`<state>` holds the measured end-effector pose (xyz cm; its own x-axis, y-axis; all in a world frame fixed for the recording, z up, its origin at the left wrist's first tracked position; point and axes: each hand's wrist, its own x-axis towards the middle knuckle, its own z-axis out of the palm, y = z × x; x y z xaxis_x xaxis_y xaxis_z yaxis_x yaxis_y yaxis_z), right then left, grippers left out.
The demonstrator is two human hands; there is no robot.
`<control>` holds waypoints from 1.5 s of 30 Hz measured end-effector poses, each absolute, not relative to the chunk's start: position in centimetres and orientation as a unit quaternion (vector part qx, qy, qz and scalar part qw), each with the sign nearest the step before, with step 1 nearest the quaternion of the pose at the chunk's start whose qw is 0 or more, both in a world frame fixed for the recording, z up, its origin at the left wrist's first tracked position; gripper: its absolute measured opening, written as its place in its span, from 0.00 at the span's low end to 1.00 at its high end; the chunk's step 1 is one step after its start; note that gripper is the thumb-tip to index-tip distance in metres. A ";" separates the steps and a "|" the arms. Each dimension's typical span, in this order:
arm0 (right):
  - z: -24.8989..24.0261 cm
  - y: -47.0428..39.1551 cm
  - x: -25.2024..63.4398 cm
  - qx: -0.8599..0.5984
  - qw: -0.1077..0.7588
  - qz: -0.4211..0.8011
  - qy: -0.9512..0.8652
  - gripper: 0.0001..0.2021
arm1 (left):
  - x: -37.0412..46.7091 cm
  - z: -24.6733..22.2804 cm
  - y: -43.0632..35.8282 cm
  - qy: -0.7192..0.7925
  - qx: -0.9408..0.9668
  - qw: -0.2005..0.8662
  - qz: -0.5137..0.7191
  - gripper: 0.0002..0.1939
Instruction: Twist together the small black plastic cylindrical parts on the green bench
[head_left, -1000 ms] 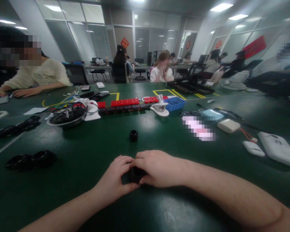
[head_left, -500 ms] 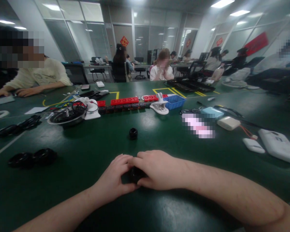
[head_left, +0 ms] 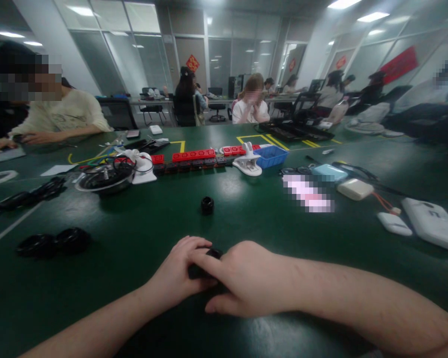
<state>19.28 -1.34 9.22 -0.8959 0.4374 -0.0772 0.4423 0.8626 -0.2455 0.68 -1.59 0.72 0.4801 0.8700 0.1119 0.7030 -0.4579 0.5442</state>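
Between my two hands is a black, ring-like part (head_left: 198, 271), mostly covered by fingers, so its exact kind does not show. My left hand (head_left: 181, 263) wraps it from the left, thumb below and fingers over the far side. Reaching in from the right, my right hand (head_left: 239, 278) lays its forefinger across the top of the part, with its thumb lower and closer to me. A small black ring-shaped piece (head_left: 207, 205) stands on the table just beyond. Further left lie two larger black ring-shaped pieces, one (head_left: 35, 245) beside the other (head_left: 73, 239).
A metal bowl (head_left: 104, 185) of black parts and cables sits at the back left. Red strips (head_left: 194, 155), a white clip stand (head_left: 248, 164) and a blue bin (head_left: 272, 156) line the middle. White cases (head_left: 433, 223) lie right. A person (head_left: 67, 114) sits across at left.
My right hand has shifted slightly towards me, its thumb now apart from my left thumb. The black part has tilted and shows more between the hands.
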 end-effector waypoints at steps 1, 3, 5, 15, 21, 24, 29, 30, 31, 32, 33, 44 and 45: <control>9.2 -1.4 19.2 0.212 0.003 -0.132 0.968 0.28 | 0.6 0.5 -1.5 0.464 0.840 0.214 0.184 0.20; 9.1 -1.5 19.2 0.185 -0.007 -0.132 0.974 0.25 | 0.6 0.1 -1.2 0.446 0.857 0.201 0.164 0.17; 8.9 -1.6 19.1 0.171 -0.015 -0.125 0.977 0.23 | 0.5 -0.3 -0.9 0.447 0.860 0.189 0.156 0.18; 8.1 -1.6 18.4 0.171 -0.024 -0.083 0.981 0.11 | 0.2 -0.6 -0.8 0.442 0.861 0.201 0.154 0.14; 7.7 -1.4 18.1 0.200 -0.045 -0.044 0.978 0.15 | 0.4 -1.0 -0.8 0.467 0.846 0.194 0.168 0.19; 7.7 -1.3 18.1 0.222 -0.055 -0.042 0.973 0.15 | 0.6 -0.3 -1.4 0.483 0.822 0.228 0.198 0.24; 7.8 -1.0 18.0 0.251 -0.075 -0.055 0.964 0.13 | 1.1 0.4 -1.8 0.486 0.811 0.237 0.225 0.21; 7.8 -1.0 18.0 0.254 -0.078 -0.057 0.962 0.13 | 1.2 0.5 -1.8 0.484 0.811 0.237 0.228 0.20; 7.8 -0.9 18.0 0.255 -0.079 -0.058 0.962 0.13 | 1.3 0.6 -1.7 0.483 0.811 0.240 0.229 0.19; 7.8 -0.9 18.0 0.255 -0.079 -0.059 0.962 0.13 | 1.4 0.8 -1.7 0.482 0.810 0.244 0.228 0.19; 7.9 -0.8 18.0 0.255 -0.079 -0.060 0.962 0.13 | 1.4 0.9 -1.7 0.484 0.809 0.247 0.225 0.19; 8.4 0.4 19.3 0.275 -0.019 -0.112 0.955 0.18 | 1.2 1.4 -1.6 0.456 0.843 0.223 0.178 0.16; 8.6 0.4 19.4 0.275 -0.012 -0.121 0.954 0.18 | 1.1 1.4 -1.6 0.455 0.845 0.221 0.175 0.16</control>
<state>19.45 0.40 8.61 -0.8485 0.5274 -0.0435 0.5216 0.8197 -0.2367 1.14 -1.60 1.36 0.5251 0.8458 0.0945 0.6916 -0.4888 0.5317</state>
